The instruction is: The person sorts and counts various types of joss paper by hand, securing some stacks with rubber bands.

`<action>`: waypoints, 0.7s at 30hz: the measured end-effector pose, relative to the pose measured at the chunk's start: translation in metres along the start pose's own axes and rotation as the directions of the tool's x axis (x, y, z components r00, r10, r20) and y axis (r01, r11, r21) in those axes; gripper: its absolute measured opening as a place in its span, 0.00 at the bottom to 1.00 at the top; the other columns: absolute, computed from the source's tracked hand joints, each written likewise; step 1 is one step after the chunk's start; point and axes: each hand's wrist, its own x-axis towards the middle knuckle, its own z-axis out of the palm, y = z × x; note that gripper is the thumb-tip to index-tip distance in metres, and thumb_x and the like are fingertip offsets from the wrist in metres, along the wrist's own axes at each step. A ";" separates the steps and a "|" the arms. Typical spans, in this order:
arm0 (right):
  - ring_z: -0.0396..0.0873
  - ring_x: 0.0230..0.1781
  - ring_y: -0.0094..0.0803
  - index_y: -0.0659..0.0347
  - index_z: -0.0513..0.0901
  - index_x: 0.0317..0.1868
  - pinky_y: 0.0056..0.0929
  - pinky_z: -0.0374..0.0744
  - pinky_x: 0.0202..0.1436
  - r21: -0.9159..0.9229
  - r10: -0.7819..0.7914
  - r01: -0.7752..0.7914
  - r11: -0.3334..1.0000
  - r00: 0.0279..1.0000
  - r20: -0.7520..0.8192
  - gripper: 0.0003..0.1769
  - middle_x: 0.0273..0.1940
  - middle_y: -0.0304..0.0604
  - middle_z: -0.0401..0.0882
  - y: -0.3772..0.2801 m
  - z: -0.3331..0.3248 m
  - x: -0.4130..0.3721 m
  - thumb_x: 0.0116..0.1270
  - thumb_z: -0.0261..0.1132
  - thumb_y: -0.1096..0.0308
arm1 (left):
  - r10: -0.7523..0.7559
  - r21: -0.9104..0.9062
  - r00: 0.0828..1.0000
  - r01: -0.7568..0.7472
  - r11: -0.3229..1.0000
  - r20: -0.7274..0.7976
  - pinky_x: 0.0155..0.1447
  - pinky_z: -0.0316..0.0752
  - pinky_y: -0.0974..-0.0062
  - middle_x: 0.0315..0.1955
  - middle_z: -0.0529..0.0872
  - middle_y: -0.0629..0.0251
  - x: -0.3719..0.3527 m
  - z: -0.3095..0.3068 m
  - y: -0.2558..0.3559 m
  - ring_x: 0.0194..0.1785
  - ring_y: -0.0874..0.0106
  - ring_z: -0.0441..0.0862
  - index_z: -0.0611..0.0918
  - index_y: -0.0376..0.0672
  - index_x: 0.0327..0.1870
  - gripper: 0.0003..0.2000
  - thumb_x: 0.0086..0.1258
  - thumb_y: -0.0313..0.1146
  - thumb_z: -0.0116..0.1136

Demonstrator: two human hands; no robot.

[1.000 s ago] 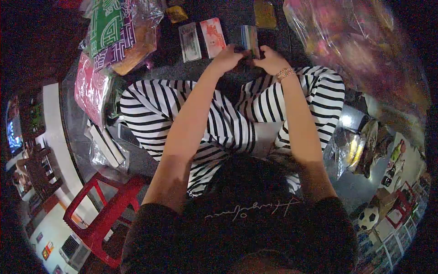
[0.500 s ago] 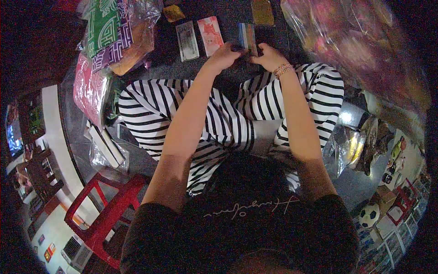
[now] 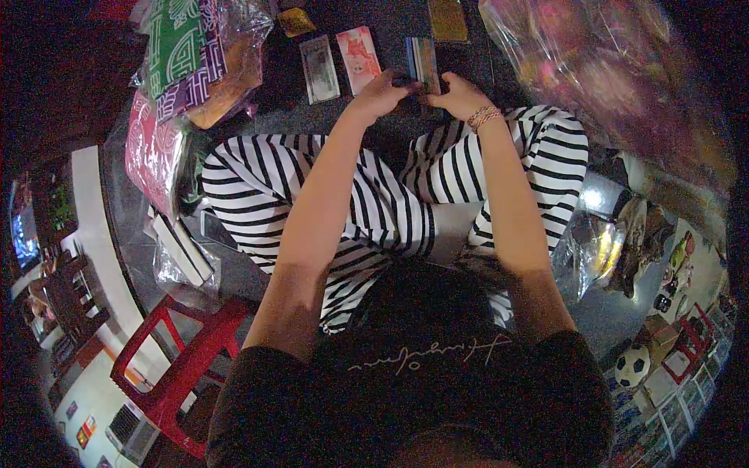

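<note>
Between my two hands, on the dark floor in front of my crossed legs, is a stack of multicoloured paper slips (image 3: pixel 424 62), fanned slightly. My left hand (image 3: pixel 381 97) has its fingertips at the stack's near left edge. On the near right edge, my right hand (image 3: pixel 460 97), with a braided bracelet at the wrist, pinches the stack. Left of them a red and white printed note (image 3: pixel 360 60) lies beside a grey printed note (image 3: pixel 320 69). A gold-coloured piece (image 3: pixel 449 20) lies beyond the stack, and another gold piece (image 3: pixel 296 22) lies at the upper left.
Plastic-wrapped green, purple and pink packets (image 3: pixel 175 70) lie on the left. A large clear-wrapped pink bundle (image 3: pixel 601 70) fills the upper right. A red plastic stool (image 3: pixel 179 374) stands lower left. A football (image 3: pixel 632 366) is at the lower right.
Both hands have stayed almost in place at the stack. The slips look slightly more fanned out than before.
</note>
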 end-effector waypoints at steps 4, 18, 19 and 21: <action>0.71 0.52 0.44 0.67 0.68 0.54 0.33 0.68 0.56 0.012 0.010 -0.011 1.000 1.000 0.029 0.38 0.51 0.57 0.72 -0.005 -0.006 -0.005 0.48 0.65 0.50 | -0.149 -0.096 0.988 0.153 0.983 0.051 0.47 0.70 0.76 0.43 0.79 0.63 -0.019 -0.007 0.030 0.43 0.75 0.75 0.72 0.38 0.54 0.20 0.61 0.36 0.54; 0.71 0.53 0.44 0.69 0.65 0.55 0.33 0.68 0.56 0.103 0.040 -0.046 0.994 0.997 0.062 0.40 0.52 0.59 0.71 -0.003 -0.008 -0.004 0.45 0.65 0.52 | -0.148 -0.094 0.989 0.148 0.984 0.010 0.40 0.76 0.73 0.38 0.79 0.61 -0.010 -0.013 0.012 0.40 0.71 0.77 0.73 0.35 0.48 0.17 0.60 0.33 0.53; 0.71 0.53 0.44 0.69 0.64 0.56 0.33 0.68 0.57 0.112 0.030 -0.037 0.993 0.998 0.062 0.40 0.52 0.59 0.70 -0.002 -0.007 -0.003 0.45 0.64 0.53 | -0.150 -0.095 0.989 0.150 0.984 0.009 0.40 0.76 0.73 0.38 0.79 0.61 -0.010 -0.012 0.012 0.40 0.71 0.77 0.73 0.35 0.48 0.17 0.60 0.33 0.53; 0.71 0.53 0.45 0.69 0.64 0.56 0.33 0.68 0.57 0.119 0.019 -0.027 0.992 0.998 0.063 0.40 0.52 0.60 0.70 -0.003 -0.008 -0.004 0.45 0.64 0.53 | -0.081 -0.134 0.997 0.083 0.988 0.016 0.39 0.76 0.73 0.36 0.80 0.61 -0.009 -0.010 0.011 0.36 0.71 0.78 0.73 0.35 0.48 0.17 0.59 0.33 0.52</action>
